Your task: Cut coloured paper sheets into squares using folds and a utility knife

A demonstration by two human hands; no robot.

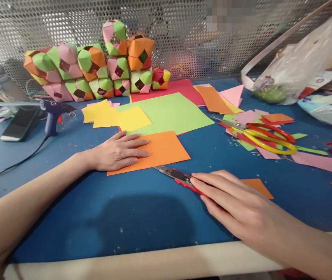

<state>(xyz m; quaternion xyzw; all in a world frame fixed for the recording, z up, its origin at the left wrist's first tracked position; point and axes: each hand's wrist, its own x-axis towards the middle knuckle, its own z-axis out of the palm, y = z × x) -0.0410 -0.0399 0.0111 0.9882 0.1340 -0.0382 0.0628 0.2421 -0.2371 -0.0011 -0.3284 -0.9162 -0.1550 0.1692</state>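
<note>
- Right hand [236,202] lies low on the table with its fingers closed round a red utility knife [175,175]. The forefinger runs along the handle, and the blade end points left.
- That blade end sits at the near edge of an orange paper sheet [166,149]. Whether the steel is out and touching the paper is too small to tell.
- Left hand [119,151] is spread flat and grips nothing. Its palm and fingers press down on the left part of the orange sheet, which lies on the blue mat [142,225] near the middle of the table.
- The left fingertips lie near the knife's line, so a slip of the blade toward them looks like the main hazard. With only one side pinned, the sheet could also turn or buckle under the blade and tear crooked.
- A small orange offcut [260,187] lies just beyond the right hand.
- Behind the orange sheet lie a large green sheet [168,112] and yellow squares [133,118], the orange overlapping the green one's near edge.
- To the right, scissors [265,137] with red and yellow handles rest on coloured scraps.
- On the left stand a blue glue gun [51,114] and a phone [20,124]. The gun's cord trails across the mat near the left forearm and could snag.
- A stack of folded paper blocks [95,66] lines the perforated back panel.
</note>
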